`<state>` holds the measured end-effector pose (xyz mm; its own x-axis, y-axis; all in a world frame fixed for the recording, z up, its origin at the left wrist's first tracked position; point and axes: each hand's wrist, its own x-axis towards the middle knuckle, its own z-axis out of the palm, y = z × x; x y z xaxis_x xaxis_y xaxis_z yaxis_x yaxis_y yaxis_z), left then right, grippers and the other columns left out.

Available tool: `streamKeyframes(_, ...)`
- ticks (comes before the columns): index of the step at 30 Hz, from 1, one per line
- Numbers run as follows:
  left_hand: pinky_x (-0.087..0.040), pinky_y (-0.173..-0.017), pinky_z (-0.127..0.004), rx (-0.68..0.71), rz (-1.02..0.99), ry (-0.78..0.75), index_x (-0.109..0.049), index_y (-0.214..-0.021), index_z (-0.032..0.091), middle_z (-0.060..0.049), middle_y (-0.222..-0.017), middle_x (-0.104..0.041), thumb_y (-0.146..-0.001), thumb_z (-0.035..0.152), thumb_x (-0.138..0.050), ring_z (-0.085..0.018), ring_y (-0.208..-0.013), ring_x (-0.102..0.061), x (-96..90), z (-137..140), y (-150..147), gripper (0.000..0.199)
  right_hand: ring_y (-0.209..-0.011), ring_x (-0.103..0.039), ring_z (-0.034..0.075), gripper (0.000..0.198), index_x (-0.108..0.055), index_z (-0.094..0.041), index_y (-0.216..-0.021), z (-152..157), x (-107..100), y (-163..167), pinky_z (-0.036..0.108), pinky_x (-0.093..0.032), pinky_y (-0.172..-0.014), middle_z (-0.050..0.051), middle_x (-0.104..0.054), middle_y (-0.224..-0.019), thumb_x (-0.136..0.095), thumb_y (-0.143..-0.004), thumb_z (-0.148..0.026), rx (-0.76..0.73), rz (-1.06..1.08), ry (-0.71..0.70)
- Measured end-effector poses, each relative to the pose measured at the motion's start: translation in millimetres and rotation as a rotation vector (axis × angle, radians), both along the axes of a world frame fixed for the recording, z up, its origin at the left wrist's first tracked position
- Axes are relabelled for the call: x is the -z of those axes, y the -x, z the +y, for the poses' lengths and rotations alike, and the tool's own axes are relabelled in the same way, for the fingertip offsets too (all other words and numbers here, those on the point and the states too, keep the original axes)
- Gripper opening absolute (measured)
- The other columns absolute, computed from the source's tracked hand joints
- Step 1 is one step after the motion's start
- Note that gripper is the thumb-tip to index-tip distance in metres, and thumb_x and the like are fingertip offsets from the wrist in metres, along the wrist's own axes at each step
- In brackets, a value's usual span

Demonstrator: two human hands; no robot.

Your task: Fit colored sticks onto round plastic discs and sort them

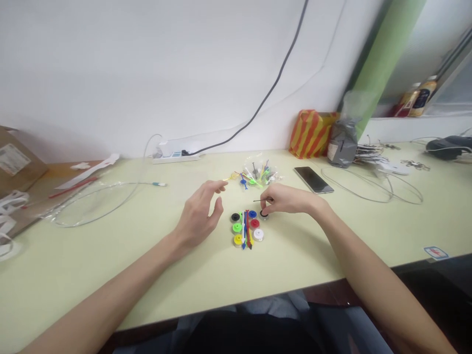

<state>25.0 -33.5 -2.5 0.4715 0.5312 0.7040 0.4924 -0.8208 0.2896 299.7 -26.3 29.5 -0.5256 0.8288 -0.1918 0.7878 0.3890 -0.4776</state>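
Note:
My right hand (280, 199) pinches a small black arrow spinner (263, 214), its round black base low beneath the fingertips and its thin pointer sticking out to the left. My left hand (199, 209) hovers open, thumb apart from the fingers, its fingertips close to a yellow arrow piece (233, 176). Between the hands lie small round bases in two columns: black (235, 217), green (236, 227) and yellow (238, 239) on the left, blue (252, 214), red (254, 223) and white (258, 234) on the right. Several coloured arrow pointers (246, 231) lie bunched lengthwise between the columns.
Behind the hands, a clear plastic bag (260, 171) holds more coloured spinner parts. A phone (313, 179) lies right of it. A power strip (175, 156) sits by the wall, a looped cable (110, 214) at left, a striped bag (308, 133) at back right.

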Motion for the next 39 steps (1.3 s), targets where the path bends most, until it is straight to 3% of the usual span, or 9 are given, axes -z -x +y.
streamKeyframes(15,-0.051,-0.089,-0.038,-0.012,0.009,-0.001,-0.049,-0.133,0.024,-0.006,-0.106,-0.064,-0.096,0.012,-0.046,-0.02,-0.1,-0.063,0.3,0,0,0.039,-0.064,-0.05,0.015,0.014,-0.072,-0.017,-0.087,1,3,1,0.027,-0.034,-0.057,0.003,-0.064,-0.075,-0.069,-0.084,-0.03,-0.015,0.067,-0.018)
streamKeyframes(21,-0.051,-0.087,-0.037,-0.011,0.007,-0.007,-0.049,-0.133,0.024,-0.006,-0.106,-0.064,-0.096,0.012,-0.046,-0.019,-0.099,-0.062,0.7,0,1,0.039,-0.067,-0.053,0.015,0.021,-0.065,-0.018,-0.085,-1,-2,-5,0.028,-0.035,-0.06,0.004,-0.065,-0.081,-0.06,-0.093,-0.036,0.109,0.073,-0.121)
streamKeyframes(28,-0.051,-0.088,-0.037,-0.016,0.014,-0.007,-0.049,-0.133,0.024,-0.006,-0.107,-0.064,-0.096,0.012,-0.046,-0.019,-0.099,-0.063,0.3,0,1,0.038,-0.055,-0.06,0.017,0.035,-0.058,-0.016,-0.055,-3,-2,-6,0.031,-0.045,-0.063,0.009,-0.069,-0.062,-0.052,-0.088,-0.024,0.2,-0.124,0.091)
streamKeyframes(35,-0.051,-0.088,-0.037,-0.013,0.027,-0.008,-0.049,-0.133,0.024,-0.006,-0.106,-0.064,-0.096,0.012,-0.046,-0.019,-0.098,-0.063,0.5,0,1,0.039,-0.054,-0.063,0.018,0.043,-0.06,-0.015,-0.054,-5,-3,-6,0.032,-0.052,-0.061,0.012,-0.071,-0.062,-0.049,-0.091,-0.034,0.219,-0.146,0.269)
streamKeyframes(39,-0.05,-0.088,-0.036,-0.009,0.026,-0.013,-0.048,-0.134,0.024,-0.006,-0.106,-0.064,-0.096,0.012,-0.045,-0.019,-0.099,-0.062,0.4,1,1,0.039,-0.051,-0.061,0.017,0.03,-0.057,-0.017,-0.064,-5,-5,-12,0.031,-0.047,-0.053,0.011,-0.072,-0.068,-0.055,-0.089,-0.033,0.234,-0.188,0.252)
